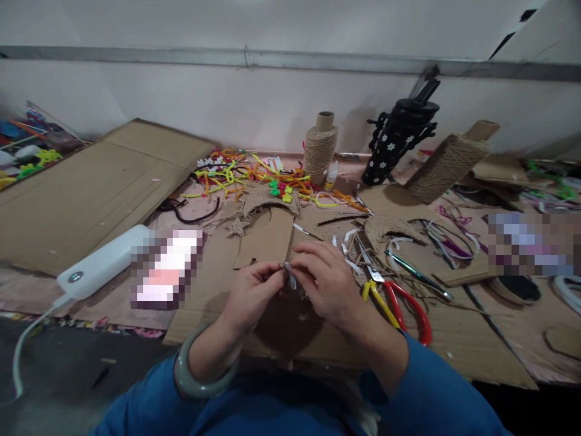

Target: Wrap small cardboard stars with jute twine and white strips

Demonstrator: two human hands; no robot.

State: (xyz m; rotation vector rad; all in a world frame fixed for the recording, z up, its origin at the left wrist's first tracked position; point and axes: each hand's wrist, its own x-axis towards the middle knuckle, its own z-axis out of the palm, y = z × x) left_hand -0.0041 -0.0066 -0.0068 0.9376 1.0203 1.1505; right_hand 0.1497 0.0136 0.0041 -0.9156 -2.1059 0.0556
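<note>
At the left, a white device with a cable (106, 260) lies on the pinkish tabletop (111, 310), well apart from the work. Then comes the left hand (249, 295), whose thumb and forefinger are pressed together on a small white strip (292, 278). This strip is held above the cardboard (200, 312), in front of a twine-wrapped crescent (265, 198). The right hand (327, 281) pinches the same strip from the other side; the exact contact is partly hidden by the fingers. For good handling, I think the left hand should stay steady as an anchor, while the right one works with small, gentle movements, because so thin a strip could crease or slip. Further right, scissors (376, 276) lie near the right forearm, so the elbow should keep clear of their handles.
</note>
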